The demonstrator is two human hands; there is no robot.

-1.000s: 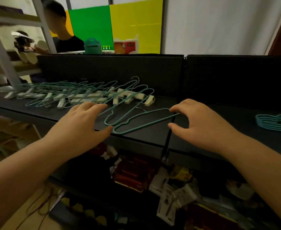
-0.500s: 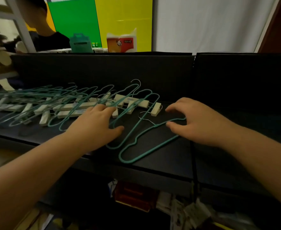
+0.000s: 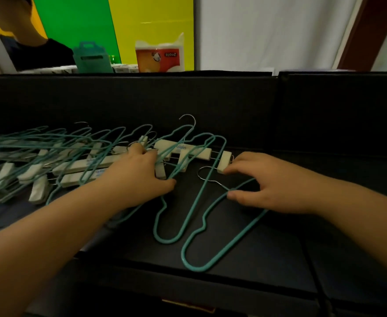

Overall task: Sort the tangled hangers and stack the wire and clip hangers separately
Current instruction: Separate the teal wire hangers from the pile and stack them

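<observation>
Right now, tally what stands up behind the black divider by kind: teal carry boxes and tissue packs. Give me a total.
Teal carry box: 1
Tissue pack: 1
Total: 2

View: one head camera, wide-angle, no second view to share ground with.
Position: above and behind the hands, both forearms entering from the bottom edge.
Facing: forward and down onto the dark table [image 3: 268,259].
Nearness: close; left hand [image 3: 140,177] and right hand [image 3: 268,186] sit mid-frame.
Beyond the hands: a dark upright panel [image 3: 142,99], then coloured boards [image 3: 119,26].
</observation>
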